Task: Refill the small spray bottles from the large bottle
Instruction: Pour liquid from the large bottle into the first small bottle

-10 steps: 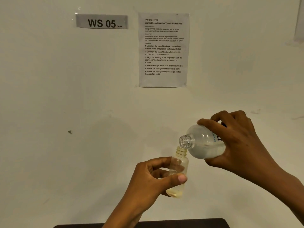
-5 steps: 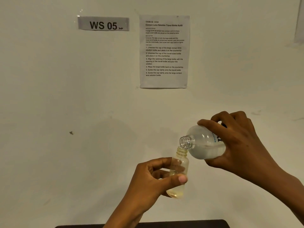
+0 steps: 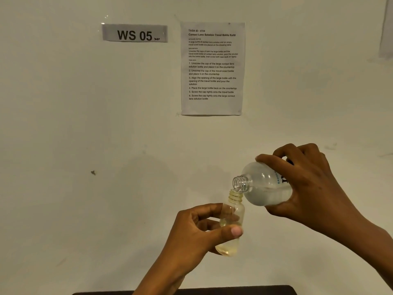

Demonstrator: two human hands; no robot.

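As the right hand point(image 3: 306, 184) grips it, the large bottle point(image 3: 265, 184) lies sideways, mouth left.
The mouth sits just above the small bottle's point(image 3: 232, 222) neck, pinched upright by the left hand point(image 3: 197, 233).

Small spray bottle point(image 3: 235, 211): clear plastic, capless, threaded yellowish neck, shallow pale yellow liquid at base. Near upright, mouth up. Pinched between thumb and fingers of left hand point(image 3: 197, 233), well below instruction sheet point(image 3: 212, 69), slightly right.

Large bottle point(image 3: 263, 184): clear, capless, printed label, whitish liquid pooled along low side. Tipped near horizontal, mouth leftward, lip just above small neck. Gripped by right hand point(image 3: 308, 188), below instruction sheet, further right.
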